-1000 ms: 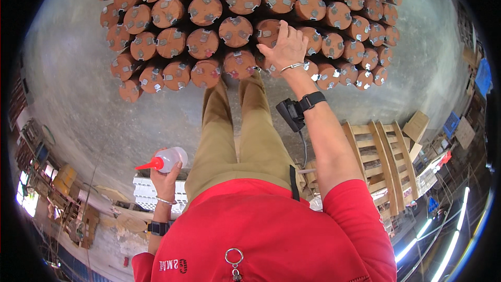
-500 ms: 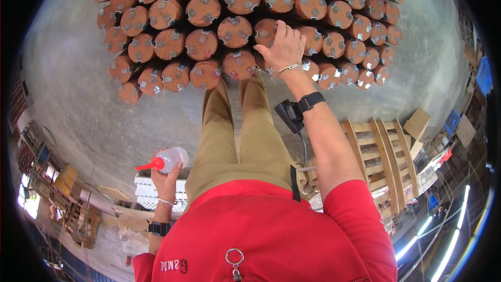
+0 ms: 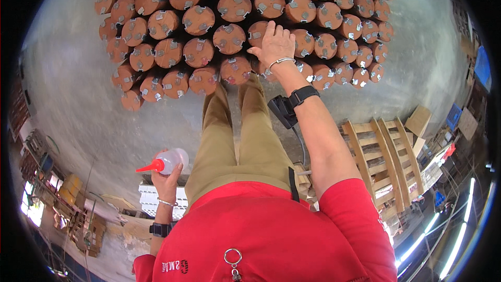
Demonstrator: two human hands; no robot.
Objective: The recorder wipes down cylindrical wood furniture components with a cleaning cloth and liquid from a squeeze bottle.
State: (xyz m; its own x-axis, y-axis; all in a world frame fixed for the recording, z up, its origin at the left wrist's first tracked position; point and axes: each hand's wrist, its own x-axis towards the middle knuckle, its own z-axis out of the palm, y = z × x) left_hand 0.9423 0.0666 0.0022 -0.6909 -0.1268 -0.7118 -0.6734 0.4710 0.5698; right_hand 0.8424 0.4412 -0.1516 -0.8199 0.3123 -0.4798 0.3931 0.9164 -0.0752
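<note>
My left hand (image 3: pixel 167 180), low at the left, is wrapped round a translucent squeeze bottle (image 3: pixel 175 160). Its red pointed nozzle (image 3: pixel 150 166) points left. My right hand (image 3: pixel 277 48) reaches forward over the near rows of upright brown cylinders. Its fingers are stretched out and its thumb is apart, at the right edge of one round top (image 3: pixel 256 33); the palm side is hidden, so contact is unclear. Small metal plates and clips sit on the tops, as on the neighbouring cylinder (image 3: pixel 229 38).
The cylinders stand close together in several rows, with dark gaps between them, on a grey concrete floor (image 3: pixel 125 133). Wooden pallets (image 3: pixel 383 162) and a cardboard box (image 3: pixel 418 120) are at the right. A white slatted stack (image 3: pixel 151 200) is behind my left hand.
The cylinders appear shifted slightly down in the near rows, and my right hand has moved slightly left with its fingers over the same area. The left hand still grips the bottle.
</note>
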